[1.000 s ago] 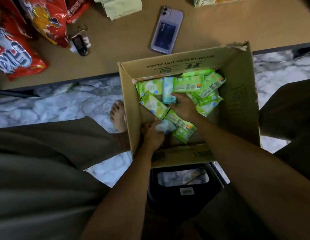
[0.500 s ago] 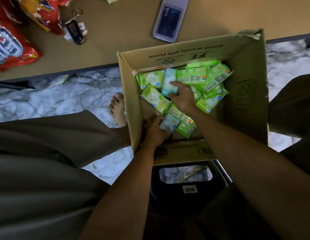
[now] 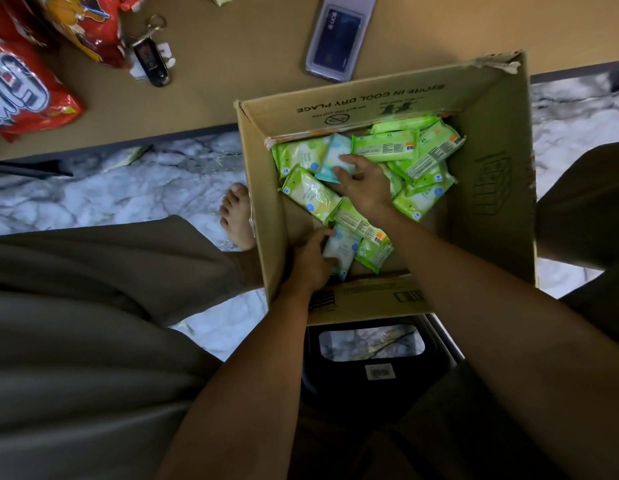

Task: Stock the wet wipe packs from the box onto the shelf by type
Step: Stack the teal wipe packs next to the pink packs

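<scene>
**Wipe packs in open carton: both hands inside**

Cardboard box [image 3: 491,188] stands open on a dark stool [image 3: 370,375], between the person's knees, its far wall printed "STORE IN COOL DRY PLACE". Green wipe packs [image 3: 387,145] lie loose and overlapping across the far half of the box floor; some show a pale front, others a barcode side. Two pale blue packs differ from the rest. One blue pack [image 3: 335,157] sits among the green ones at the far left; the right hand [image 3: 363,187] touches it, fingers bent over its near edge, grip not fully visible. The second blue pack [image 3: 342,251] lies at the near wall; the left hand [image 3: 311,261] grips it, thumb on top.

Beyond the box, the bench [image 3: 232,64] carries a phone [image 3: 339,36], a key fob [image 3: 149,57] and red snack bags [image 3: 24,81].

Compared with half a second earlier, the right hand's fingers have spread further apart over the far blue pack. The left hand's hold is unchanged.
</scene>
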Tool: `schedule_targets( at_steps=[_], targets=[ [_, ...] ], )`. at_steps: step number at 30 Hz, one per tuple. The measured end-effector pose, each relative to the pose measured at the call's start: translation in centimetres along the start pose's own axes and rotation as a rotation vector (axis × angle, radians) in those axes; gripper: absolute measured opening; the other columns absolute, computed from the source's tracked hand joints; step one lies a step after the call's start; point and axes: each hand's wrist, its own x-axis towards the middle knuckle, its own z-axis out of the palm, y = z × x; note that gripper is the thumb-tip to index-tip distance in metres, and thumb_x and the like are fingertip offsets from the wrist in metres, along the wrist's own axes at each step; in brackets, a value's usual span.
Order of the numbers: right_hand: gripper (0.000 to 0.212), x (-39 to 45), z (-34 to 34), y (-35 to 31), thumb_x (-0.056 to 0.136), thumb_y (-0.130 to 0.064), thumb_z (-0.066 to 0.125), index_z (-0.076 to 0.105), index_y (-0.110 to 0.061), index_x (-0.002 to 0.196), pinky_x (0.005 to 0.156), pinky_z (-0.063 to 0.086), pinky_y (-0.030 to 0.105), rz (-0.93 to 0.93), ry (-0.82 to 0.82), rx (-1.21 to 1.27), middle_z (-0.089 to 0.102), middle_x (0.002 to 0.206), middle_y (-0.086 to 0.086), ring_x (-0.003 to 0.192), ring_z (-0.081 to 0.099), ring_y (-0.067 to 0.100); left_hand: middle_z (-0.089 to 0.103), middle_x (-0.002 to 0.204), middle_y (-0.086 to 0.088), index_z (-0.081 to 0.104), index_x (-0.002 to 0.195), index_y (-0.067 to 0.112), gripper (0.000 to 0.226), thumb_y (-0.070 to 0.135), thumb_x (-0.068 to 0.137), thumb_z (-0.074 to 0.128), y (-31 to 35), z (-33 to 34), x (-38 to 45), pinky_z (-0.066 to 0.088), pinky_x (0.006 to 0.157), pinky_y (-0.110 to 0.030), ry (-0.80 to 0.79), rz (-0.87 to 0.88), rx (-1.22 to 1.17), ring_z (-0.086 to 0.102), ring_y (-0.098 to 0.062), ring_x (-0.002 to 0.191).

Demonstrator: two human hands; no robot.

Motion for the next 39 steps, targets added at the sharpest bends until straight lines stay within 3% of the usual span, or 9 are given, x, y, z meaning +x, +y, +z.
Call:
schedule_targets(
  at_steps=[2, 6, 9, 13, 21, 28, 31, 36, 39],
  targets=[
    [0.025, 0.0, 0.1, -0.1, 0.092, -0.033, 0.071, 0.072, -0.023, 0.114, 0.085, 0.060, 0.043, 0.046, 0.023, 0.086, 0.075, 0.103, 0.009, 0.090, 0.073, 0.025, 0.057, 0.137, -0.011, 0.055, 0.127, 0.024, 0.051, -0.003, 0.086, 0.067, 0.2, 0.0, -0.1, 0.057, 0.088, -0.036, -0.005, 0.011, -0.014, 0.059, -0.028, 0.119],
    [0.019, -0.3, -0.5, -0.3, 0.094, -0.012, 0.068, 0.073, -0.015, 0.113, 0.082, 0.061, 0.047, 0.133, 0.005, 0.182, 0.072, 0.111, 0.017, 0.089, 0.074, 0.029, 0.058, 0.136, -0.009, 0.057, 0.121, 0.034, 0.046, 0.005, 0.087, 0.067, 0.3, -0.1, -0.4, 0.059, 0.088, -0.039, -0.036, 0.014, -0.010, 0.061, -0.028, 0.117],
    [0.019, -1.2, -1.2, -0.7, 0.094, -0.006, 0.068, 0.072, -0.006, 0.113, 0.085, 0.061, 0.044, 0.185, 0.009, 0.254, 0.062, 0.128, 0.013, 0.097, 0.071, 0.030, 0.061, 0.131, -0.004, 0.061, 0.118, 0.036, 0.045, 0.007, 0.084, 0.068, 0.8, -0.2, -1.0, 0.060, 0.088, -0.038, -0.029, -0.002, -0.039, 0.062, -0.023, 0.114],
    [0.022, -2.6, -2.4, -1.1, 0.095, -0.001, 0.064, 0.066, 0.004, 0.117, 0.088, 0.058, 0.040, 0.208, -0.002, 0.314, 0.055, 0.127, 0.015, 0.096, 0.064, 0.029, 0.062, 0.122, 0.000, 0.062, 0.118, 0.031, 0.042, 0.007, 0.085, 0.063, 2.1, -0.6, -1.9, 0.058, 0.084, -0.034, 0.038, 0.008, -0.092, 0.062, -0.019, 0.105],
    [0.022, -4.9, -4.8, -2.1, 0.093, -0.001, 0.068, 0.067, 0.004, 0.114, 0.061, 0.059, 0.019, 0.222, -0.004, 0.412, 0.057, 0.135, 0.020, 0.096, 0.064, 0.027, 0.062, 0.123, -0.011, 0.059, 0.115, 0.027, 0.038, 0.000, 0.089, 0.062, 4.0, -1.2, -3.6, 0.058, 0.088, -0.042, 0.138, -0.036, -0.257, 0.062, -0.028, 0.107],
    [0.020, -7.2, -7.1, -2.5, 0.090, -0.001, 0.071, 0.070, -0.010, 0.108, 0.058, 0.056, 0.018, 0.140, -0.025, 0.435, 0.056, 0.140, 0.016, 0.095, 0.067, 0.028, 0.063, 0.115, -0.012, 0.059, 0.124, 0.020, 0.043, -0.006, 0.090, 0.060, 6.1, -2.3, -6.1, 0.053, 0.060, -0.019, 0.232, -0.008, -0.457, 0.063, -0.019, 0.087],
    [0.024, -8.4, -8.3, -3.3, 0.090, 0.001, 0.069, 0.069, -0.009, 0.112, 0.058, 0.057, 0.019, 0.101, -0.025, 0.452, 0.060, 0.131, 0.014, 0.088, 0.069, 0.024, 0.060, 0.117, -0.007, 0.060, 0.128, 0.015, 0.046, -0.009, 0.089, 0.060, 7.7, -3.2, -7.0, 0.052, 0.055, -0.015, 0.296, 0.054, -0.536, 0.061, -0.010, 0.082],
    [0.030, -10.4, -10.2, -5.2, 0.089, 0.011, 0.065, 0.064, -0.004, 0.115, 0.055, 0.056, 0.020, 0.038, -0.088, 0.541, 0.064, 0.102, 0.015, 0.063, 0.069, 0.010, 0.065, 0.114, -0.004, 0.063, 0.120, 0.026, 0.047, -0.008, 0.087, 0.062, 10.0, -4.3, -8.3, 0.058, 0.074, -0.033, 0.335, 0.154, -0.594, 0.065, -0.012, 0.085],
    [0.032, -11.7, -11.4, -6.6, 0.090, 0.012, 0.063, 0.062, -0.005, 0.116, 0.056, 0.056, 0.020, -0.010, -0.119, 0.554, 0.069, 0.075, 0.010, 0.059, 0.069, 0.009, 0.070, 0.105, -0.002, 0.062, 0.116, 0.031, 0.051, -0.010, 0.086, 0.064, 11.2, -4.8, -9.5, 0.058, 0.077, -0.030, 0.318, 0.236, -0.606, 0.069, -0.010, 0.086]
  ],
)
